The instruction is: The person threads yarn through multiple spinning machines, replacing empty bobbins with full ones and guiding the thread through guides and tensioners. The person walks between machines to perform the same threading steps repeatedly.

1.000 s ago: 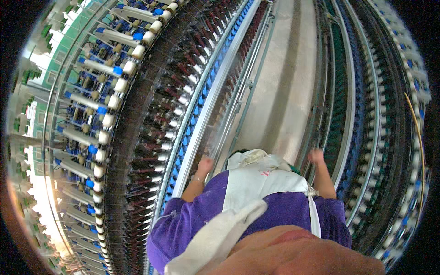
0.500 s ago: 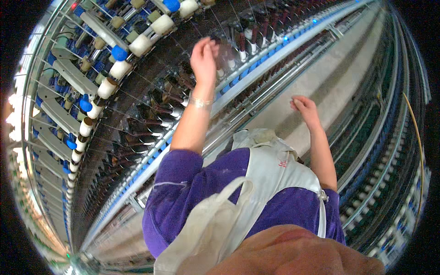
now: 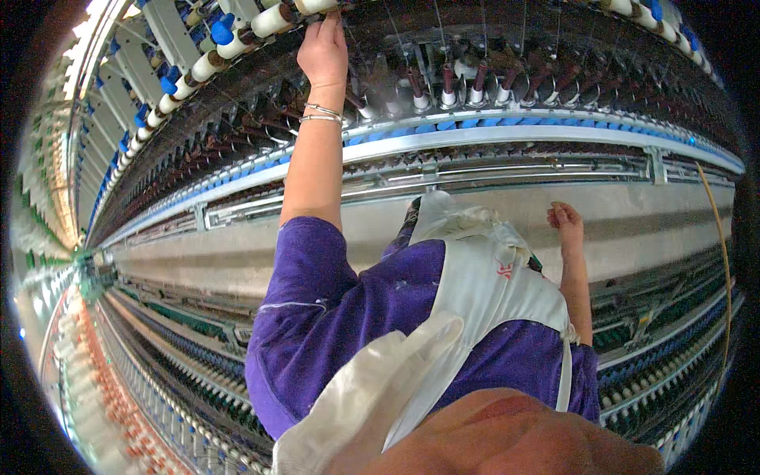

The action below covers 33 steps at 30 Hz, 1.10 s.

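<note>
My left hand (image 3: pixel 323 57) reaches up to the white rollers (image 3: pixel 271 20) along the spinning frame's upper edge. Its fingers are pressed together just under a roller; whatever they pinch, perhaps a thread, cannot be made out. Below and to the right of that hand stands a row of dark red bobbins (image 3: pixel 448 77) on white bases, with thin threads running up from some. My right hand (image 3: pixel 565 222) hangs over the aisle at my right side, away from the machine. Its fingers are curled in, and anything inside them is too small to see.
A metal rail (image 3: pixel 475 141) with blue parts (image 3: pixel 427 127) above it runs across in front of me. Grey arms with blue knobs (image 3: pixel 222 29) are at upper left. Behind me, across the aisle floor (image 3: pixel 174 261), stands another machine row (image 3: pixel 182 317). A thin yellowish rod (image 3: pixel 719 229) shows at far right.
My left hand has gone from over the bobbins up to the rollers, its fingers now pressed together. The view has turned, and my right hand sits slightly lower and farther right.
</note>
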Each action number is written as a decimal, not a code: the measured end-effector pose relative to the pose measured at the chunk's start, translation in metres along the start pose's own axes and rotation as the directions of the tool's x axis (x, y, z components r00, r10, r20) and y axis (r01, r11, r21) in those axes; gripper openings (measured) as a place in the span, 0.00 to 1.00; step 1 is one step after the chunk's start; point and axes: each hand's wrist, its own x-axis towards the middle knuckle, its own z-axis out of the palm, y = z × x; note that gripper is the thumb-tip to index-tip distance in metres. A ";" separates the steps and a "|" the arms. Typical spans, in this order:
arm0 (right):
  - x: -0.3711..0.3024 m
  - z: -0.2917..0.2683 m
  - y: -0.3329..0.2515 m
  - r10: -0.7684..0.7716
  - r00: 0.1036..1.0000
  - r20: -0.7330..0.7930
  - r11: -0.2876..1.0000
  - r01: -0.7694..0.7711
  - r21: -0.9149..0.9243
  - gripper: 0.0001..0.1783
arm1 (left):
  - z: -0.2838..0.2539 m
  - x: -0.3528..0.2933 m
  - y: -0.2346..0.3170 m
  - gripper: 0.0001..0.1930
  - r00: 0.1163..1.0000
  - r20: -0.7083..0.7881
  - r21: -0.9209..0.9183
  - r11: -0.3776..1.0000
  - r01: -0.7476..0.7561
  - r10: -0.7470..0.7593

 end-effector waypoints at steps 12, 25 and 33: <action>0.052 0.009 0.000 -0.034 0.979 0.200 0.999 0.039 -0.021 0.13 | 0.017 0.003 0.024 0.08 0.925 -0.262 -0.175 0.956 0.234 -0.274; 0.048 0.027 -0.077 -0.194 0.949 0.251 0.975 0.213 -0.054 0.13 | -0.069 -0.012 0.010 0.03 0.558 -0.314 -0.820 0.515 0.249 -0.768; -0.088 0.045 -0.304 -0.588 0.349 0.730 0.803 0.356 0.477 0.26 | -0.120 -0.132 0.010 0.15 -0.059 0.985 -0.138 0.936 0.324 0.165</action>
